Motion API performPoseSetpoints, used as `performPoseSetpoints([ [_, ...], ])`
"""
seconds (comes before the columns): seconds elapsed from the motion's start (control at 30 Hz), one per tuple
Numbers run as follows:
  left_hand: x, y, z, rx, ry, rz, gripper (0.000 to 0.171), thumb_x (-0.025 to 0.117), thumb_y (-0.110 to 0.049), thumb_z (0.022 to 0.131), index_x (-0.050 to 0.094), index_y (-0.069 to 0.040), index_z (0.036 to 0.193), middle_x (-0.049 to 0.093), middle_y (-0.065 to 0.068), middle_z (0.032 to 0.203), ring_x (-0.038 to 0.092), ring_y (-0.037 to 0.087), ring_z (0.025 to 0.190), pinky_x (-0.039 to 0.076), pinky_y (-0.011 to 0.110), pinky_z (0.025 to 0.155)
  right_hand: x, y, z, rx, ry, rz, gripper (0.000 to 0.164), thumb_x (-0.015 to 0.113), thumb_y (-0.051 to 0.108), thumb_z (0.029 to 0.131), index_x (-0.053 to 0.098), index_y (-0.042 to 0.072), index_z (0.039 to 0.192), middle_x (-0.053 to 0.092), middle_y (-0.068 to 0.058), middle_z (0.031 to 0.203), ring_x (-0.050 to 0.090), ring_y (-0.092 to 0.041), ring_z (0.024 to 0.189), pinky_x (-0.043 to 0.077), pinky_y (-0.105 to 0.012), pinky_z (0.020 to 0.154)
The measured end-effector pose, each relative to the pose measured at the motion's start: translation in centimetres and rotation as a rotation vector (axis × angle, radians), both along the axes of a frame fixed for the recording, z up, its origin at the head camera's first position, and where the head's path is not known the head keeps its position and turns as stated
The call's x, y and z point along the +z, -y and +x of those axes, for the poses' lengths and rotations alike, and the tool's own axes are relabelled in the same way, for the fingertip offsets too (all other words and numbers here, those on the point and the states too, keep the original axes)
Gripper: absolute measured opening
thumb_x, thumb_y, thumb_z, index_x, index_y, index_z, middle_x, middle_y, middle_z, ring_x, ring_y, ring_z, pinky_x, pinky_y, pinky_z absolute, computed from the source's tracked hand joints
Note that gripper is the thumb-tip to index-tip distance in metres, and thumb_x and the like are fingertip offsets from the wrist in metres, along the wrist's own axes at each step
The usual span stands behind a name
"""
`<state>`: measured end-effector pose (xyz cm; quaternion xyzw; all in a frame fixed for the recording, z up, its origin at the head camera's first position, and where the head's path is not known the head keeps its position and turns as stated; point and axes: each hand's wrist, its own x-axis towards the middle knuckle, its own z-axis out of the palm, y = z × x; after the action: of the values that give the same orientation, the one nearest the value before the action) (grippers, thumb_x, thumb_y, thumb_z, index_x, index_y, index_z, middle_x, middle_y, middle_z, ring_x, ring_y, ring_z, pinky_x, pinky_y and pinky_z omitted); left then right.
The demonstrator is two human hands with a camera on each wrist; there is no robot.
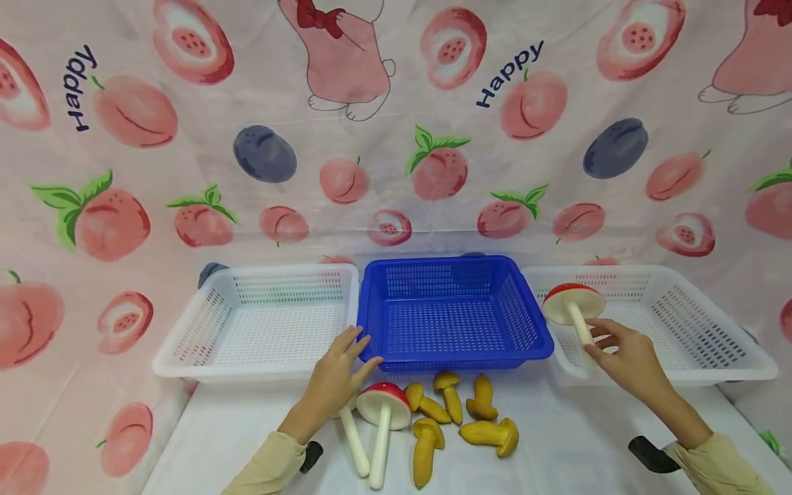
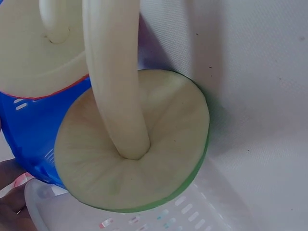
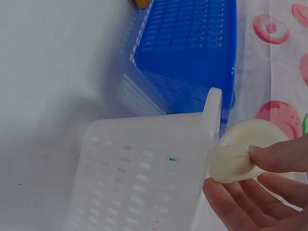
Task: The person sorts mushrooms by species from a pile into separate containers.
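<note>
My right hand [image 1: 631, 354] pinches the cream stem of a red-capped toy mushroom [image 1: 566, 309] over the front left part of the right white basket [image 1: 745, 368]. In the right wrist view its stem end [image 3: 233, 163] lies between thumb and fingers. My left hand [image 1: 337, 375], fingers spread, hovers by the front left corner of the blue basket [image 1: 445, 361]. Below it lies a green-capped mushroom [image 2: 178, 144], its cap mostly hidden by the hand in the head view. Beside that is another red-capped mushroom [image 1: 380, 405], stem toward me.
Several small yellow-brown mushrooms [image 1: 423, 450] lie on the white table before the blue basket. A left white basket [image 1: 247, 371] stands beside the blue one. Behind the baskets hangs a fruit-print cloth [image 1: 383, 137].
</note>
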<state>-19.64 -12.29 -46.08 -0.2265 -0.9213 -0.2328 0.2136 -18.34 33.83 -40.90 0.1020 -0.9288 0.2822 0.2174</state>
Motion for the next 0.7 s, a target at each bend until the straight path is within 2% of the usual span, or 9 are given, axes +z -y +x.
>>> performPoseSetpoints([
  [0.27,-0.1,0.0,0.0,0.007,0.005,-0.01,0.052,0.064,-0.039,0.089,0.063,0.001,0.121,0.051,0.02,0.134,0.042,0.035,0.129,0.043,0.047,0.096,-0.8,-0.6,-0.8,-0.013,0.069,-0.01,0.043,0.075,-0.003,0.074,0.058,-0.011,0.113,0.065,-0.026,0.09,0.066,-0.036,0.07,0.046,-0.024,0.048],
  [0.43,0.0,0.0,-0.1,0.005,0.003,-0.012,0.052,0.063,-0.04,0.089,0.063,0.001,0.122,0.051,0.019,0.134,0.042,0.034,0.129,0.043,0.046,0.096,-1.5,-1.0,-1.7,-0.023,0.113,0.008,0.043,0.073,-0.003,0.075,0.055,-0.014,0.113,0.064,-0.029,0.09,0.065,-0.038,0.071,0.05,-0.033,0.05],
  [0.7,-0.1,0.0,-0.1,0.012,-0.005,-0.021,0.051,0.064,-0.039,0.089,0.063,0.0,0.121,0.052,0.019,0.134,0.044,0.034,0.128,0.043,0.045,0.096,-2.7,-1.9,-3.4,0.015,0.215,0.006,0.043,0.071,-0.003,0.075,0.052,-0.019,0.11,0.062,-0.031,0.086,0.065,-0.04,0.072,0.055,-0.04,0.053],
])
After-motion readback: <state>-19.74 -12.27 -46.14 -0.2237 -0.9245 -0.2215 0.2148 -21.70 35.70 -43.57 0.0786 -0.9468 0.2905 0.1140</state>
